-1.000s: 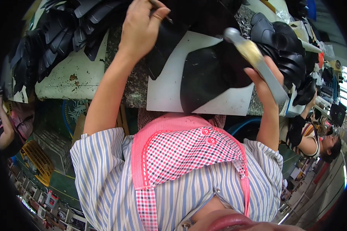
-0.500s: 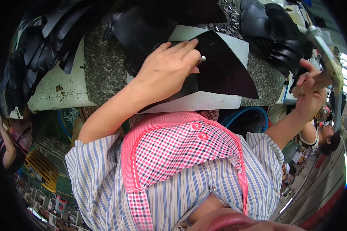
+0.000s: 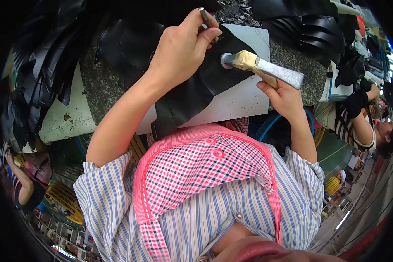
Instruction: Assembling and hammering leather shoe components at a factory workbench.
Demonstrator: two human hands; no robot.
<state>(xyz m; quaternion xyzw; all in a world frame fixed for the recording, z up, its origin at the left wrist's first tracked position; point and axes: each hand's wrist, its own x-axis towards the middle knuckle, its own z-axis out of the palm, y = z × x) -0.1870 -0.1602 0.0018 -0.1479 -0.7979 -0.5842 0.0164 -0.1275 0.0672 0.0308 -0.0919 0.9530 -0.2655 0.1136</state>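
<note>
My left hand (image 3: 181, 48) pinches a small metal punch (image 3: 204, 16) upright on a black leather piece (image 3: 192, 94) that lies over a white board (image 3: 244, 98) on the speckled stone bench (image 3: 96, 87). My right hand (image 3: 284, 94) grips a metal hammer (image 3: 262, 67) by its handle. The hammer's round head points left, just to the right of the punch and close to my left thumb. The leather's lower corner hangs over the bench's near edge.
Stacks of black cut leather pieces (image 3: 43, 74) crowd the bench's left side and far right (image 3: 314, 30). Another person (image 3: 362, 118) sits at the right in a striped top. A third person (image 3: 26, 183) is at the lower left beside yellow crates (image 3: 63, 198).
My left hand has moved from lying flat on the leather to holding the punch on it. My right hand has brought the hammer in from the far right to beside the punch.
</note>
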